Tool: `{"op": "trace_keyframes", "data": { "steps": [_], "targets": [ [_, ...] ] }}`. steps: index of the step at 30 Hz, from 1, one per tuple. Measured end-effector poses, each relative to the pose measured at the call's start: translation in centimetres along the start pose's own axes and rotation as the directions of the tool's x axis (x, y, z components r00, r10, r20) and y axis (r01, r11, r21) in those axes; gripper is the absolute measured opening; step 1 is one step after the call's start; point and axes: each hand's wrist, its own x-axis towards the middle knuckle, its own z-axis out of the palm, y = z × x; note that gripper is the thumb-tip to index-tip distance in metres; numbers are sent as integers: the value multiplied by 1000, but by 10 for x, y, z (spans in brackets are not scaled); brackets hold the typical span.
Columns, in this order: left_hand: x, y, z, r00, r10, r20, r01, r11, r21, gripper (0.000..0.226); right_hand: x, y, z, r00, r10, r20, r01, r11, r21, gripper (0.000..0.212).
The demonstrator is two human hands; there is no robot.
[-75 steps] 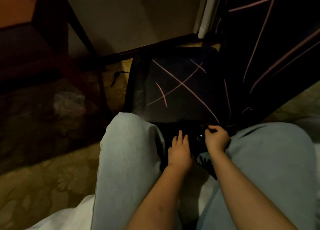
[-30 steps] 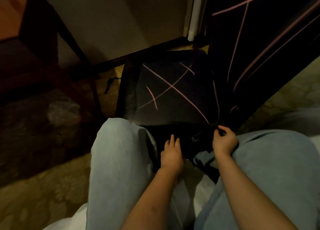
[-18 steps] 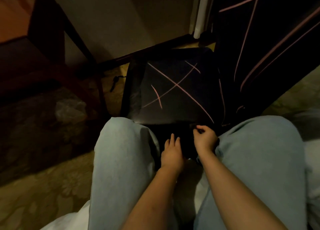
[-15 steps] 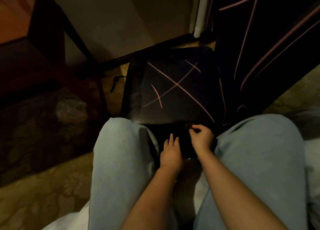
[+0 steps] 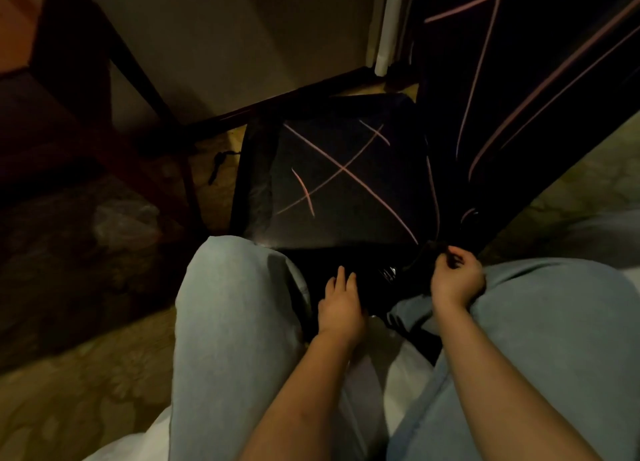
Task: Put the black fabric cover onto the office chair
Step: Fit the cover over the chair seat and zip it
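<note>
Cover: the black cover (image 5: pixel 346 183) with thin pink lines lies stretched over the seat and back of the chair (image 5: pixel 250 186), its front edge hanging loose between the knees.
Left hand: the left hand (image 5: pixel 341 308) rests on the dark cloth below the seat's front edge, fingers straight and together.
Right hand: the right hand (image 5: pixel 455 278) pinches a fold of cover at the seat's near right corner.
Floor: patterned carpet (image 5: pixel 86 391).
</note>
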Motion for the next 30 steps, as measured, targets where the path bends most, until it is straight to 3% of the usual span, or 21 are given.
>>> {"op": "trace_keyframes", "data": {
  "steps": [4, 9, 11, 15, 18, 20, 24, 27, 30],
  "targets": [
    [0, -3, -3, 1000, -6, 4, 6, 1000, -3, 71, -5, -2, -3, 992, -121, 25, 121, 993, -16, 23],
    [5, 1, 1, 1000, -1, -3, 1, 1000, 8, 71, -24, 2, 14, 926, -168, 339, 217, 970, -111, 21],
    [6, 3, 4, 1000, -5, 28, 4, 1000, 13, 73, -29, 1, 17, 900, -185, 394, 246, 963, -109, 18],
    [5, 0, 5, 998, -23, 53, 22, 1000, 15, 74, -16, -1, 17, 939, -178, 295, 214, 972, -96, 16],
    [4, -2, 4, 1000, -4, 9, 3, 1000, 17, 73, 11, 4, 14, 992, -12, 129, 18, 999, -48, 17],
    [4, -1, 3, 1000, 9, -9, -9, 1000, 13, 71, 24, 6, 12, 996, 82, 44, -82, 997, 2, 18],
    [5, 0, 4, 1000, 20, 7, -20, 999, 26, 69, 38, 6, 5, 991, 116, -64, -112, 992, 58, 21],
    [5, 0, 5, 1000, 11, 12, -11, 1000, 29, 69, 37, 5, 1, 995, 87, -52, -86, 996, 30, 23],
    [7, 1, 9, 1000, 10, 4, -10, 1000, 25, 67, 20, 0, 3, 994, -39, 97, 45, 998, -54, 31]
  ]
}}
